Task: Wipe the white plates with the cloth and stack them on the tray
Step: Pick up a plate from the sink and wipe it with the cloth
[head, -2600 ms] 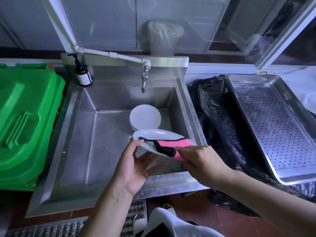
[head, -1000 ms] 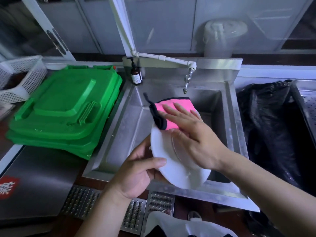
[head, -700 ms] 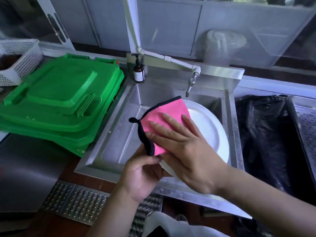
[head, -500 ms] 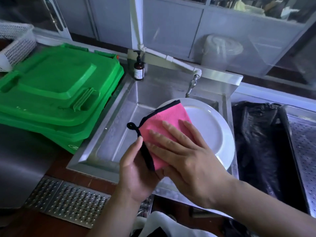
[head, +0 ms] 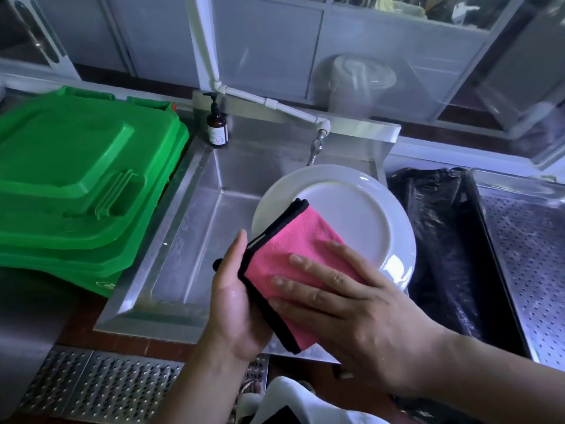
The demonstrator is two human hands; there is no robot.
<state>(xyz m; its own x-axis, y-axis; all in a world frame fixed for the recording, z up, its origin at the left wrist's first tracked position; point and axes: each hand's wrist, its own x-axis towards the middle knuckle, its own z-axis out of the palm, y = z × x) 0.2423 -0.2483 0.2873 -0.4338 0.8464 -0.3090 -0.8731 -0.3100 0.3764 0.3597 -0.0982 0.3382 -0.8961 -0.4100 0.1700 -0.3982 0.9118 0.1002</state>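
A white plate (head: 357, 209) is held tilted over the steel sink (head: 195, 240), its underside ring facing me. My left hand (head: 235, 304) grips the plate's near left edge from below. A pink cloth with black trim (head: 287, 255) lies flat against the plate's lower left part. My right hand (head: 351, 304) presses on the cloth with fingers spread. The perforated steel tray (head: 532, 255) sits at the far right with nothing on the part in view. The other plates in the sink are hidden behind the held plate.
A green bin lid stack (head: 76, 185) fills the left side. A brown pump bottle (head: 217, 130) stands at the sink's back left corner, with the tap (head: 316, 145) just behind the plate. A black plastic bag (head: 440, 240) lies between sink and tray.
The plate has been turned from edge-on to facing me. The cloth under my right hand has slid down and toward the plate's lower left, uncovering more of the plate. The view has shifted.
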